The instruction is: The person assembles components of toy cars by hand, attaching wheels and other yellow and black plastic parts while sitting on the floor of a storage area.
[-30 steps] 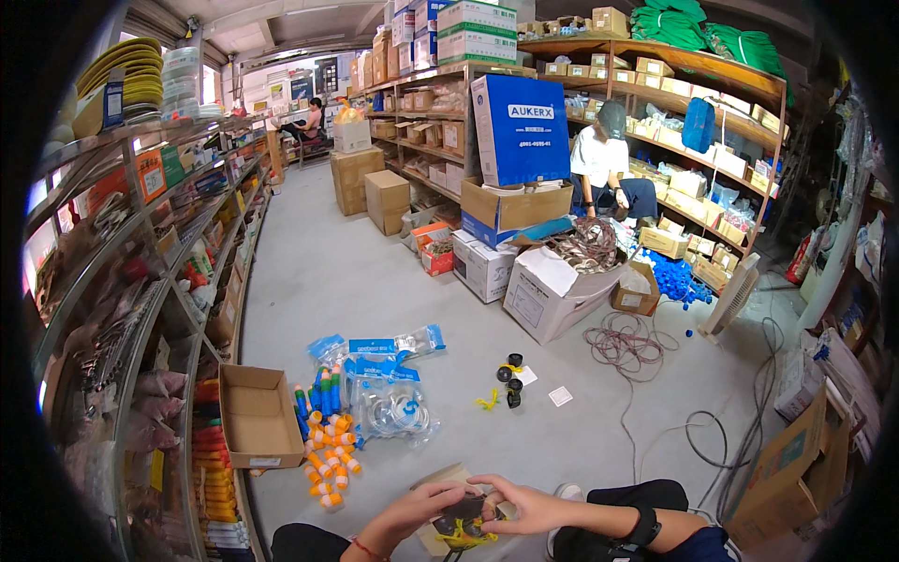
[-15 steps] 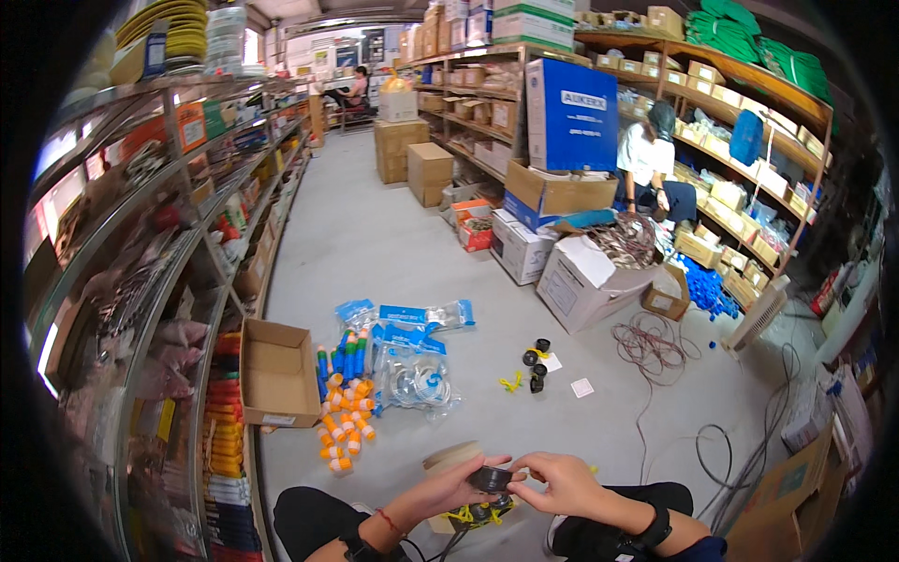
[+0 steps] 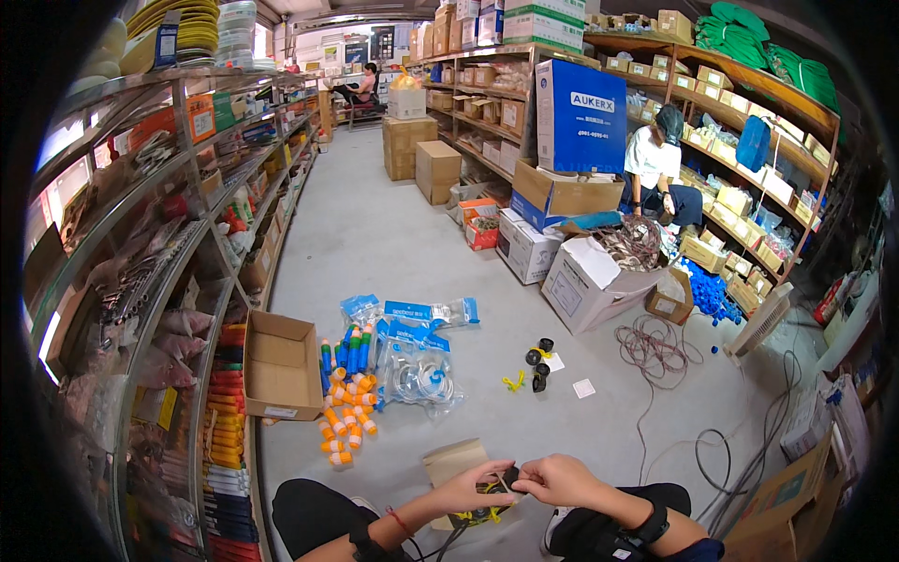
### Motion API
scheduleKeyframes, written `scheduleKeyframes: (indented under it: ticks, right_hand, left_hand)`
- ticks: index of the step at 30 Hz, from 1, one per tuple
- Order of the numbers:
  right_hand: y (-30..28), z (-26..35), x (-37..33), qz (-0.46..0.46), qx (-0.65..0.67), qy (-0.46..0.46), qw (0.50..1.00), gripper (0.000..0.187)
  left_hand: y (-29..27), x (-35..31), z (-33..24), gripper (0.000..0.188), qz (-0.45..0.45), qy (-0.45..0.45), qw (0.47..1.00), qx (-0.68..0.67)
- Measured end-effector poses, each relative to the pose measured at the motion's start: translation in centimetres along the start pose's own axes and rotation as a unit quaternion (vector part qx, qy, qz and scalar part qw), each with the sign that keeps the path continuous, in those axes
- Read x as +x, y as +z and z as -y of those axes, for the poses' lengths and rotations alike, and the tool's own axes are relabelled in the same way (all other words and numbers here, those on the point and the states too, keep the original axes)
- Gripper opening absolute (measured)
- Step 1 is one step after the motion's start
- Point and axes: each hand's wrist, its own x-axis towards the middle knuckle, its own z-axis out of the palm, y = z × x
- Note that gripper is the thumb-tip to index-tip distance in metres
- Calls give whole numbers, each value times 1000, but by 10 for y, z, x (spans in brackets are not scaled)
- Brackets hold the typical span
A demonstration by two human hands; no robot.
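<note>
In front of me, between my two hands, is a black round piece [image 3: 511, 475], mostly hidden by the fingers. My left hand [image 3: 471, 489] curls around its left side, thumb and fingers closed. From the right, my right hand [image 3: 556, 480] pinches at the piece's edge, its fingertips bunched together. Just below, between my knees, stands an open small cardboard box [image 3: 451, 460]. More black pieces and yellow ties [image 3: 479, 515] show in it, partly covered by the left hand.
Black round pieces [image 3: 540, 357], a yellow tie [image 3: 513, 381] and a white square slip [image 3: 583, 388] lie ahead. To the left are orange-and-white parts [image 3: 348, 417], bagged hoses [image 3: 419, 377] and an open carton [image 3: 282, 365]. Tangled cable [image 3: 655, 349] lies right; a person [image 3: 653, 169] sits beyond.
The black piece has turned and shifted right toward my right fingertips, so less of it shows. The left hand has tilted, uncovering more of the box. The view has shifted slightly.
</note>
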Motion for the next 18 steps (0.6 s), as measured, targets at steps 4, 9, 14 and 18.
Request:
scheduleKeyframes:
  ticks: [4,9,14,18]
  right_hand:
    - [-1,12,3,5,82,-31,996,17]
    - [11,11,6,-9,303,-39,952,11]
    - [14,16,7,-34,361,-51,930,10]
    - [12,19,8,-29,385,-60,921,4]
  left_hand:
    - [5,3,-1,59,-7,8,998,-59]
    - [9,7,-2,51,8,9,999,-33]
    - [7,5,1,44,-80,71,993,-38]
    - [3,4,4,39,-52,77,992,-87]
